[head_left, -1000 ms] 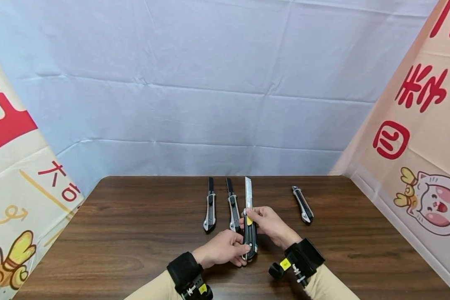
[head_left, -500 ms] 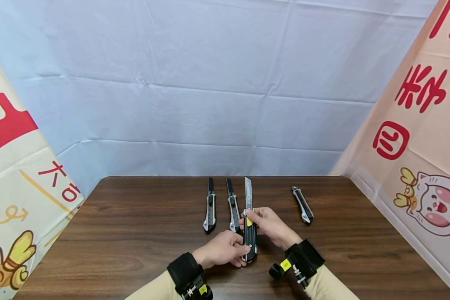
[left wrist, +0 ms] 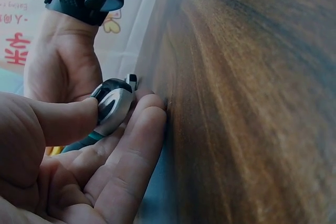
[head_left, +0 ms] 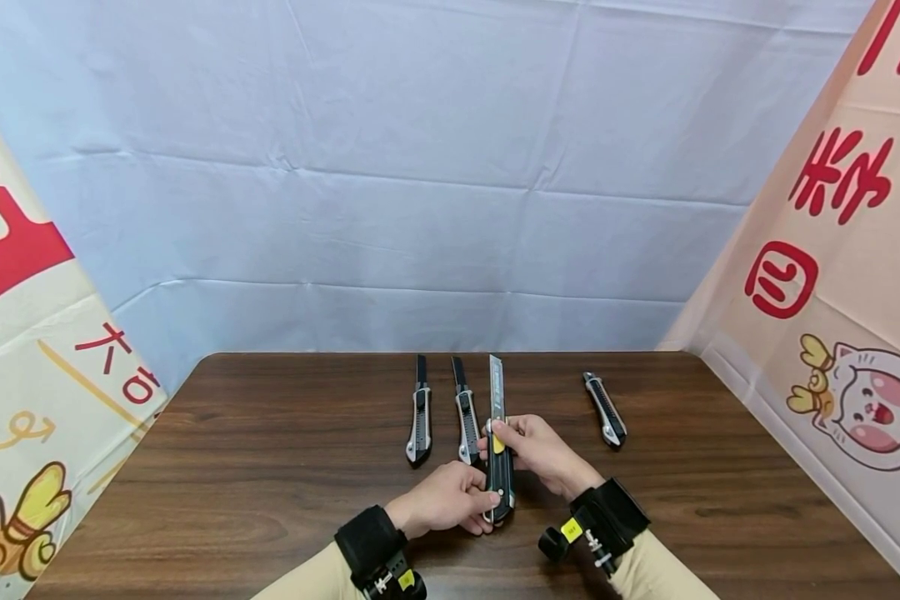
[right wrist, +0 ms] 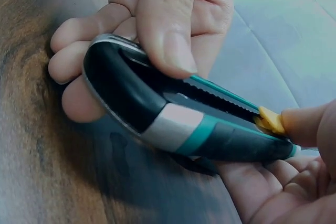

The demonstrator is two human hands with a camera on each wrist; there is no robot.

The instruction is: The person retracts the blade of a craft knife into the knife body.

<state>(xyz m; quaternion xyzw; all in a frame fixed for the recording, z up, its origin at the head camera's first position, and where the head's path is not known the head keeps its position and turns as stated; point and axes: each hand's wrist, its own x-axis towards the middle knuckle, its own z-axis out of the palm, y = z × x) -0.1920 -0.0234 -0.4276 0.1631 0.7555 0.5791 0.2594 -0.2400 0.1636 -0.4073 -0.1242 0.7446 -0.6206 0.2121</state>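
Note:
A black and green utility knife (head_left: 501, 479) is held just above the table's near middle, its long blade (head_left: 497, 383) out and pointing away from me. My left hand (head_left: 474, 502) pinches the rounded butt end (left wrist: 113, 103) between thumb and fingers. My right hand (head_left: 508, 435) grips the handle further up, its thumb pressed on the yellow slider (right wrist: 270, 120). In the right wrist view the knife (right wrist: 173, 114) lies across both hands, with the left thumb (right wrist: 168, 24) on top of it.
Two more utility knives (head_left: 420, 412) (head_left: 466, 414) lie left of the held one with short blades out, and a third knife (head_left: 606, 410) lies to the right. The dark wooden table (head_left: 270, 467) is ringed by cloth backdrops (head_left: 450, 183).

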